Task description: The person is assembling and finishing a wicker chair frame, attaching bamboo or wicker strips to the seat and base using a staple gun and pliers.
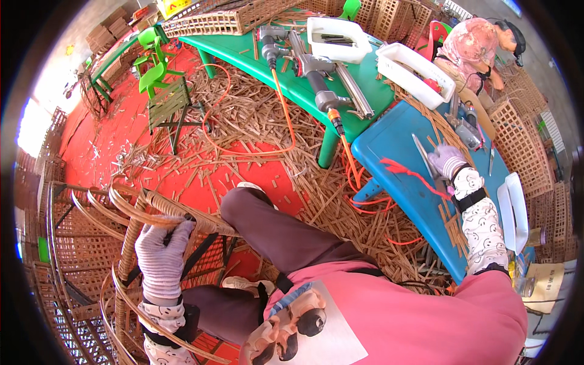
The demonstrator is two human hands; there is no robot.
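Note:
My left hand (162, 255), in a striped knit glove, is closed round a bent rattan strip (137, 213) at the wrapped corner of a woven rattan frame (126, 255). Several curved strips project from this frame at the left. My right hand (449, 162), also gloved, rests on the blue table (398, 140) with its fingers curled. Against its fingers lies a pointed metal blade (421, 149), and a red ribbon (410, 173) trails beside it. What the curled fingers hold is hidden beneath them.
Nail guns (319, 79) with an orange hose (281, 97) lie on a green table (243, 53). White trays (404, 73) stand behind the blue table. Cut strips (340, 225) litter the red floor (109, 140). A person (471, 52) works at the far right; a folding stool (170, 106) stands left.

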